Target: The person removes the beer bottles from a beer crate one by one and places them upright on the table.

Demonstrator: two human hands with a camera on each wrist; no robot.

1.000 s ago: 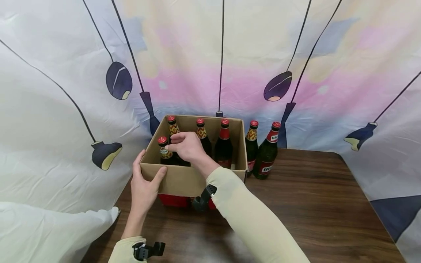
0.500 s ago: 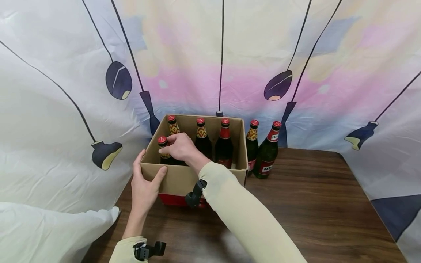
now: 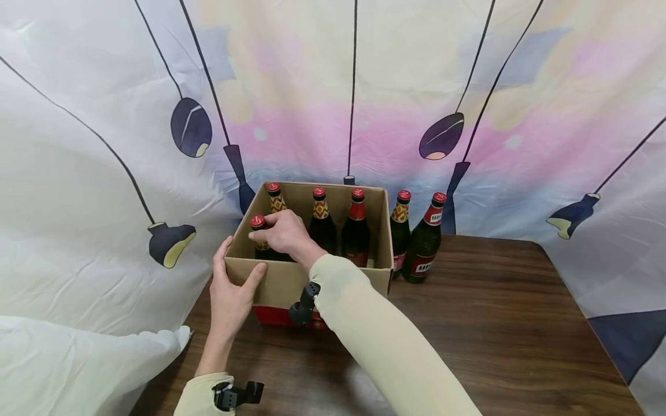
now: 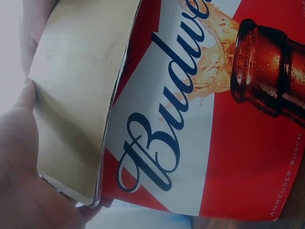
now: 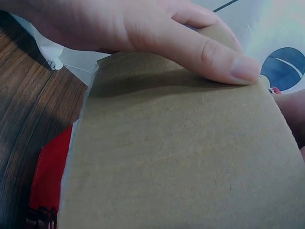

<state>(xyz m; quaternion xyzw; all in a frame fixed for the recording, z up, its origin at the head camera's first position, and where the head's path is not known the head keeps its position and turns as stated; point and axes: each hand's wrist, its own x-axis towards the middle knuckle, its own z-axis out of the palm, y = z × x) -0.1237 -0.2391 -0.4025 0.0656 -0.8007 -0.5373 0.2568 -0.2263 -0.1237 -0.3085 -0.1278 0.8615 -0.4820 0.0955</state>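
Note:
My left hand (image 3: 231,297) grips the front left corner of an open cardboard box (image 3: 244,268), thumb on the outside of the front flap. The left wrist view shows the box's red and white printed front (image 4: 190,119), below the bare brown flap (image 4: 78,86). My right hand (image 3: 288,234) reaches over the front wall into the box and pinches the neck of a dark beer bottle (image 3: 258,222) with a red cap. That bottle stands in the front left of the box; its lower part is hidden. In the right wrist view, the flap covers most of the bottle.
Other capped beer bottles stand in the box: one at back left (image 3: 276,199), one in the middle (image 3: 322,228) and a red-necked one (image 3: 356,231). Two green bottles (image 3: 424,245) stand outside, right of the box, on the wooden table (image 3: 494,312). A printed curtain (image 3: 312,86) hangs behind.
My right hand has moved left and its fingers have closed round the front left bottle's neck. The left hand keeps its grip on the box corner; the bottles stand where they were.

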